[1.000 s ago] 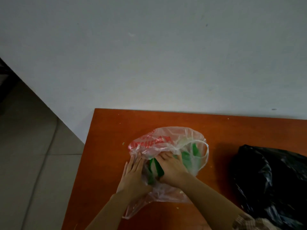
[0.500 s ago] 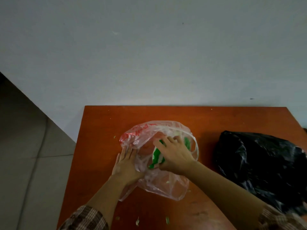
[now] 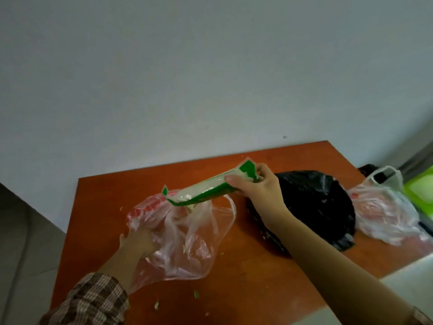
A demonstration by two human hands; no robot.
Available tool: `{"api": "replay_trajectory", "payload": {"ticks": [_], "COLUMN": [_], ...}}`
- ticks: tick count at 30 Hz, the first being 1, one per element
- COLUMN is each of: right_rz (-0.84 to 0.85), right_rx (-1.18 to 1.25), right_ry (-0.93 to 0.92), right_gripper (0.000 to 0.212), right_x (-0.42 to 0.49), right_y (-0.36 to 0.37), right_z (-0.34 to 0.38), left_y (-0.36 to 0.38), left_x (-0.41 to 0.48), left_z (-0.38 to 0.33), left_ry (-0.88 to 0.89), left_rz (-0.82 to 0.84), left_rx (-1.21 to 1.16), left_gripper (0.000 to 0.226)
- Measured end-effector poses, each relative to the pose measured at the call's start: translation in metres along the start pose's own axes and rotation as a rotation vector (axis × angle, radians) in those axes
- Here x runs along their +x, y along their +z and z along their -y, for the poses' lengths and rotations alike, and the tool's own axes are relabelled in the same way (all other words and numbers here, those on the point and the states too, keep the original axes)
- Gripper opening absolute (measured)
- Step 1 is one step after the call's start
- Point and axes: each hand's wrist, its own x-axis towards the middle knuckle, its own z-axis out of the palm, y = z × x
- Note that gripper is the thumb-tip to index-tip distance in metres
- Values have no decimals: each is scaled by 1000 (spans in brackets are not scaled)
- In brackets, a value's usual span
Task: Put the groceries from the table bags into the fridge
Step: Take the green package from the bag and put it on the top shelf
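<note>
The right hand (image 3: 255, 191) pinches the upper end of a green and clear packet (image 3: 206, 191), thumb on top and fingers curled beneath. The packet slants over the table (image 3: 246, 277), its lower end at the mouth of the clear bag (image 3: 187, 242). The left hand (image 3: 138, 242) rests on that bag's left edge; the plastic film covers its fingers, so I cannot tell whether they are spread or gripping. A plaid sleeve (image 3: 93, 299) covers that arm. Just right of the clear bag lies a black bag (image 3: 309, 207), which the right forearm crosses in front. Beyond it, touching it, slumps a second clear bag (image 3: 386, 214), and a green thing (image 3: 419, 191) is cut off by the right edge. Small green scraps (image 3: 196, 294) dot the near tabletop. A pale wall (image 3: 210, 78) stands behind the table.
</note>
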Motion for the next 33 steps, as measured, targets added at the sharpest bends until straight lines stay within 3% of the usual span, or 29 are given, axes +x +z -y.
{"api": "replay_trajectory", "payload": {"ticks": [2, 5, 7, 10, 14, 23, 27, 33], "right_rz": [-14, -45, -76, -133, -254, -746, -971, -1231], "right_rx": [30, 25, -17, -102, -130, -279, -335, -412], "right_ry": [16, -35, -80, -142, -160, -138, -143, -119], "right_gripper": [62, 53, 49, 49, 49, 50, 56, 57], "right_x": [-13, -45, -71, -115, -186, -343, -401, -484], "right_y": [-32, -82, -117, -175, -267, -487, -584, -730], "right_z": [1, 2, 0, -11, -24, -21, -18, -6], "left_y": [-6, -22, -30, -32, 3, 104, 131, 177], "left_x": [-16, -49, -81, -133, -195, -361, -436, -567], "left_z": [-14, -47, -83, -160, -293, -572, -683, -842], "left_ry": [-4, -48, 42, 277, 571, 1170, 1402, 1720], "left_rz": [-79, -343, -496, -584, -542, -280, -283, -272], "left_rx": [-131, -257, -351, -354, -403, -371, -199, -148], "left_gripper": [42, 26, 23, 20, 24, 27, 31, 35]}}
